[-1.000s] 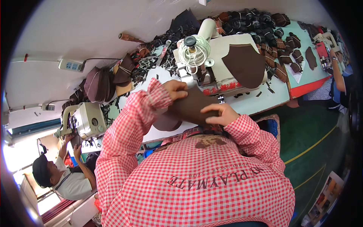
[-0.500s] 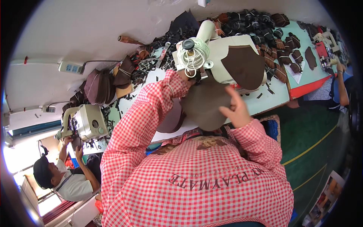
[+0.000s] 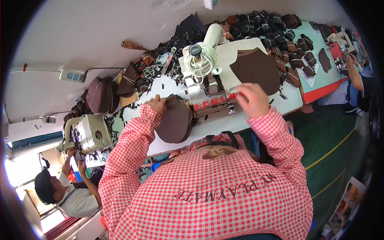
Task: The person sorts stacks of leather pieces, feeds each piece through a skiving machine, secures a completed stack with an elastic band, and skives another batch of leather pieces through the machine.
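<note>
My left hand (image 3: 157, 104) is at the upper left edge of a stack of dark brown leather pieces (image 3: 173, 124) lying left of the sewing machine. Its fingers pinch the edge of the top piece, partly hidden by the hand itself. My right hand (image 3: 254, 100) hovers at the right front corner of the machine (image 3: 214, 100), slightly blurred, its fingers apart and nothing in them. Beyond it, another stack of brown leather pieces (image 3: 256, 70) rests on the machine's pale bed. A coil of white cord (image 3: 201, 60) hangs on the machine head.
Dark leather scraps (image 3: 150, 76) and tied bundles (image 3: 256, 24) line the back of the table. Bound brown stacks (image 3: 102, 96) lean at the left. A co-worker (image 3: 66, 192) handles a piece at another machine (image 3: 94, 134) on the left; another person (image 3: 360, 76) works at far right.
The brown leather piece has gone from the machine front to the left stack, along with my left hand. My right hand has let go of nothing visible and stays near the machine's right.
</note>
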`<state>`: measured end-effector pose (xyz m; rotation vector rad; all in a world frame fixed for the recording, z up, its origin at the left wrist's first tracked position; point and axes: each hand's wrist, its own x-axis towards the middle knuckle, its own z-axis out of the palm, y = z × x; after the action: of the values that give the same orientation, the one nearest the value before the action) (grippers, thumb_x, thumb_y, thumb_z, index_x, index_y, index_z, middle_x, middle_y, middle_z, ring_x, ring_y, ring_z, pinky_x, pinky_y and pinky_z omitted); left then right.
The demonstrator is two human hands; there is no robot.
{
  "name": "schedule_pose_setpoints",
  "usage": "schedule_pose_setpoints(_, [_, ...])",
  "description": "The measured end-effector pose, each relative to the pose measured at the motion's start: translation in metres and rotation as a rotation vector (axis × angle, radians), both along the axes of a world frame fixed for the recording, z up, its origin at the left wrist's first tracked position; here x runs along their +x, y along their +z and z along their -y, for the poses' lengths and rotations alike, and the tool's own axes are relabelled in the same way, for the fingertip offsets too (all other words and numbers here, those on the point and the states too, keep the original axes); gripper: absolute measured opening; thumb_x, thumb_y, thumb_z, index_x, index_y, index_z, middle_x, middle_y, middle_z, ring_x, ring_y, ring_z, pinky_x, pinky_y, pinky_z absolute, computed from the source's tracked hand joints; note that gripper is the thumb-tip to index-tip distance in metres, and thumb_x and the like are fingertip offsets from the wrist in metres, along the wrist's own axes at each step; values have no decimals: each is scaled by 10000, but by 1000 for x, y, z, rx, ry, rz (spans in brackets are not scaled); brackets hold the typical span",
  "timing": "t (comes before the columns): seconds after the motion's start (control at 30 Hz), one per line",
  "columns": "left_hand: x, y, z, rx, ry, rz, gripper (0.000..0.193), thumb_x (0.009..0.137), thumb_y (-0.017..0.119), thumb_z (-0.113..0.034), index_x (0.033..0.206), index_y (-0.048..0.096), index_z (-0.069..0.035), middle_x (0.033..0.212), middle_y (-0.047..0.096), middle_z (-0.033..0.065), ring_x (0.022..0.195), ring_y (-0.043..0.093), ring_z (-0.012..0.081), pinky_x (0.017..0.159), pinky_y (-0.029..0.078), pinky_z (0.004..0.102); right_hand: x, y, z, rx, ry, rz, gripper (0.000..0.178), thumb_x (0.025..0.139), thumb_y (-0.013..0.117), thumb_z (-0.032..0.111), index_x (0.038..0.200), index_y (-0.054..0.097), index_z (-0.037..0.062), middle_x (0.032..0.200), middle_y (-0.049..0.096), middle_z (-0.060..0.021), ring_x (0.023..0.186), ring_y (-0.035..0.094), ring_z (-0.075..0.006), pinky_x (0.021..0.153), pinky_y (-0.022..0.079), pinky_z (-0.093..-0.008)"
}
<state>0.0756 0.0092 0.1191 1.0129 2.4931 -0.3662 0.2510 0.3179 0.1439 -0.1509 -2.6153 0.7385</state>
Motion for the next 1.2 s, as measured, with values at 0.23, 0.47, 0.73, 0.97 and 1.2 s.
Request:
schedule_pose_setpoints(0.23, [-4,33,-28,441,-80,845,234,784,599,-176,955,582,-17,770,602,92,730,573,182,662,454,312,17,-24,46,-670,652,353,275,716,652,85,988,636,47,1063,602,-134,1004,572,-260,829,461,-329])
schedule_pose_setpoints(0.47, [-2,40,-66,691,172,1105,157,838,545,-126,922,559,6,759,562,-10,714,505,47,638,422,209,22,-21,56,-1317,375,619,261,692,692,84,952,672,73,1265,447,-198,1215,410,-283,984,336,-380])
schedule_pose_setpoints(0.73, [-1,46,-67,741,268,1347,188,839,544,-103,973,566,28,816,605,39,721,549,84,641,446,235,22,-9,35,-1189,495,406,271,692,676,50,961,654,27,1158,543,-143,1072,511,-207,901,390,-301])
schedule_pose_setpoints(0.97, [-9,4,-90,439,99,673,313,832,503,-287,930,614,-11,756,628,146,720,615,245,678,466,349,11,-22,76,-1109,206,416,310,729,563,-9,1037,606,-16,982,626,-109,870,596,-158,793,471,-265])
schedule_pose_setpoints(1.2, [-22,7,-104,280,52,519,307,843,507,-280,1019,615,-53,898,630,141,860,597,278,759,458,367,-3,-33,82,-1342,96,452,361,726,585,18,1085,581,-20,1030,611,-124,931,584,-165,822,458,-261])
